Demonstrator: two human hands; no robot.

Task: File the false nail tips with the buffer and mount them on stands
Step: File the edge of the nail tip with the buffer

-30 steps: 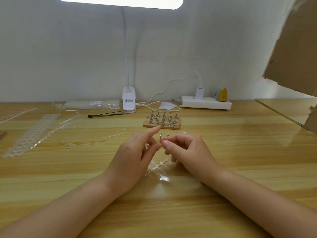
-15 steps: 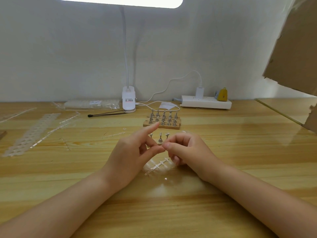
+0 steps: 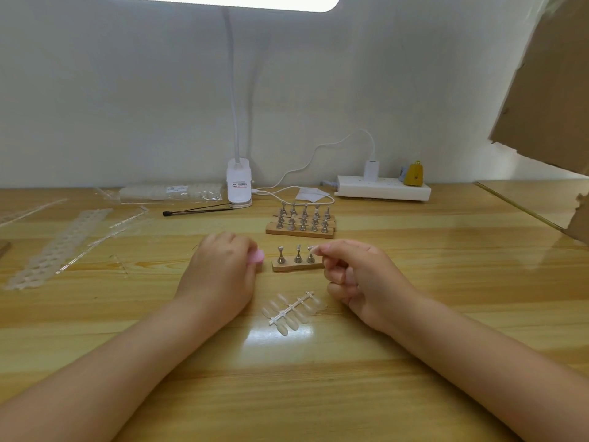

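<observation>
My left hand (image 3: 221,272) is curled over a pink buffer (image 3: 257,257) lying on the table; only the buffer's right end shows. My right hand (image 3: 357,275) pinches a clear false nail tip (image 3: 313,248) between thumb and forefinger, right at the top of the rightmost of three metal stands on a small wooden base (image 3: 296,267). A sprue of several clear nail tips (image 3: 291,309) lies on the table between my wrists.
A larger wooden rack of several metal stands (image 3: 301,222) sits behind the small base. Farther back are a lamp clamp (image 3: 239,183), a white power strip (image 3: 382,188) and a black-tipped stick (image 3: 197,212). Empty nail sprues (image 3: 60,247) lie at the left; cardboard (image 3: 548,90) hangs at the right.
My hands have drawn apart from the centre. The left moved left onto the pink buffer. The right carried the nail tip to the rightmost stand.
</observation>
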